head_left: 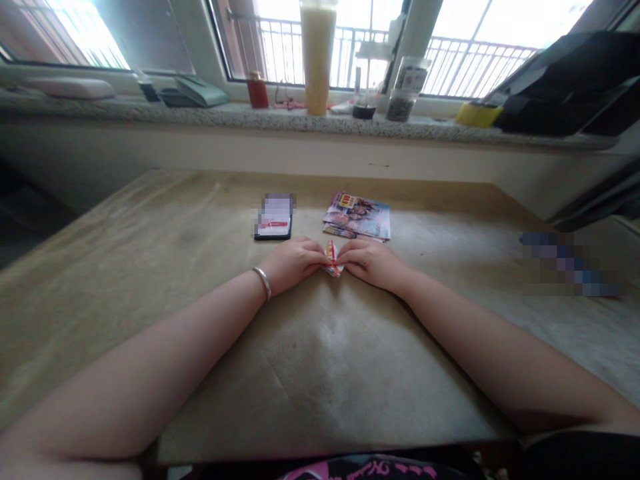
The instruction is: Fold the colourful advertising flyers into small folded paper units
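Between my two hands is a small folded piece of paper point(333, 268), white with red, yellow and blue print. My left hand point(295, 261), with a silver bangle point(262, 283) on its wrist, pinches the paper's left side. On the opposite side, my right hand point(373, 261) grips it with thumb and fingers. The fingertips partly cover the paper, so its full shape is hidden. Just beyond my right hand lies a small stack of colourful printed leaflets point(357, 217). A phone point(275, 217), its screen lit and blurred out, rests beyond my left hand.
The tan-covered table point(200, 213) reaches to the wall below the window. A blurred bluish strip point(570, 263) lies at its right. Along the stone sill point(200, 120) stand a tall yellowish container point(319, 60), a red jar point(257, 90), a clear jar point(403, 93) and a black bag point(565, 87).
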Demonstrator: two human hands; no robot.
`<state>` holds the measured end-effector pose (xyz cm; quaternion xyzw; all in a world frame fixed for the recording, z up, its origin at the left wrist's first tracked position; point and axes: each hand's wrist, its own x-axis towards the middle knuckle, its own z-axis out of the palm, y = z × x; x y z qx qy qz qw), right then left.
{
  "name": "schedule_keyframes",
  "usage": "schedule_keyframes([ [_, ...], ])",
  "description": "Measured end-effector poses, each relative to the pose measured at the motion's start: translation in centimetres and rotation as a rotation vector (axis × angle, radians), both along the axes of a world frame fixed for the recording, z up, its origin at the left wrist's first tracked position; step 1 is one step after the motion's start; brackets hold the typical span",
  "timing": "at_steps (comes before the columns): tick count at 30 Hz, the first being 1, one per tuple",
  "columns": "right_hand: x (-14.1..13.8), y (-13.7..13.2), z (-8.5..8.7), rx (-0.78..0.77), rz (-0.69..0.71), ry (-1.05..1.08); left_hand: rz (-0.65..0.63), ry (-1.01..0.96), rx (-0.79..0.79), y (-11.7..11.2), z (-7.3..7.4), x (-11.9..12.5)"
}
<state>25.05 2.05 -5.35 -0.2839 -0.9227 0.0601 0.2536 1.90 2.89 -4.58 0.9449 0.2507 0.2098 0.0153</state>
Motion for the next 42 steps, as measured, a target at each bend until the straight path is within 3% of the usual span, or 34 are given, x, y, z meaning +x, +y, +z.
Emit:
schedule_keyframes([
  [9,0.3,0.0,0.2,0.026,0.000,-0.069,-0.010,0.080,0.064,-0.2,0.3,0.1],
  [20,0.4,-0.4,0.3,-0.007,-0.049,-0.063,-0.009,0.022,-0.053,-0.2,0.2,0.0],
  [29,0.0,0.3,-0.7,-0.113,-0.056,0.139,0.029,-0.051,-0.122,0.1,-0.4,0.2],
  [42,0.1,-1.0,0.6,0.014,-0.057,-0.105,-0.040,0.061,-0.008,-0.7,0.6,0.1],
])
